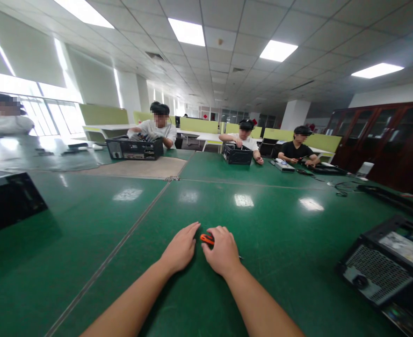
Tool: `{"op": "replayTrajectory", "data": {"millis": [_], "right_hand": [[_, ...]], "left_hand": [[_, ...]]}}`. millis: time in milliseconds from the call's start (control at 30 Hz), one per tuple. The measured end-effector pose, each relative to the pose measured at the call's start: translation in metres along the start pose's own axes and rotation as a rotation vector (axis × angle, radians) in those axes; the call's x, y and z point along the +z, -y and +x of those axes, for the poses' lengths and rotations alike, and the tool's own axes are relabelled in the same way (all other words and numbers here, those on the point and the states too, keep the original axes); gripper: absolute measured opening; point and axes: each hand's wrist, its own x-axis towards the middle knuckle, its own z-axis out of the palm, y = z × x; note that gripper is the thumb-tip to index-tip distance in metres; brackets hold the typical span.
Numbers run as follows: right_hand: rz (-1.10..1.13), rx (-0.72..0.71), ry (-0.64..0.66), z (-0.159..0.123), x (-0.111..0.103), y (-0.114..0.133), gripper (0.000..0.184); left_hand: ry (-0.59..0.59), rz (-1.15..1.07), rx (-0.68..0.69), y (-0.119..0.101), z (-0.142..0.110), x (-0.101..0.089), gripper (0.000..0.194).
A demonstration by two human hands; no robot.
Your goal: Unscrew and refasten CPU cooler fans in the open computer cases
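1. Head view: the right hand (223, 250) is closed around an orange-and-black tool (206, 239), its handle end poking out between thumb and fingers, low over the green tabletop (199, 299).
2. Head view: the left hand (181, 248) is just beside that handle end, fingers extended, holding nothing; the two hands are apart.
3. Head view: a black computer case (378, 274) stands near the right edge, a dark panel (11, 203) at left.
4. Head view: across the tabletop, a person in white (159, 128) reaches into another case (134, 150).

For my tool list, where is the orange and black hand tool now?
In the head view, below centre, the tool is partly covered by the right hand, right of the left hand.
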Motion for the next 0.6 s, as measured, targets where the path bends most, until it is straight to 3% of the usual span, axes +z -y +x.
{"op": "replayTrajectory", "data": {"millis": [400,600], "right_hand": [[-0.019,0.019,0.005,-0.0012,0.0015,-0.0029,0.015],[-0.016,0.007,0.020,-0.0026,0.0040,-0.0037,0.022]], "left_hand": [[0.016,0.006,-0.020,-0.0038,0.0004,-0.0020,0.056],[0.022,0.002,-0.018,-0.0042,0.0003,-0.0024,0.056]]}}
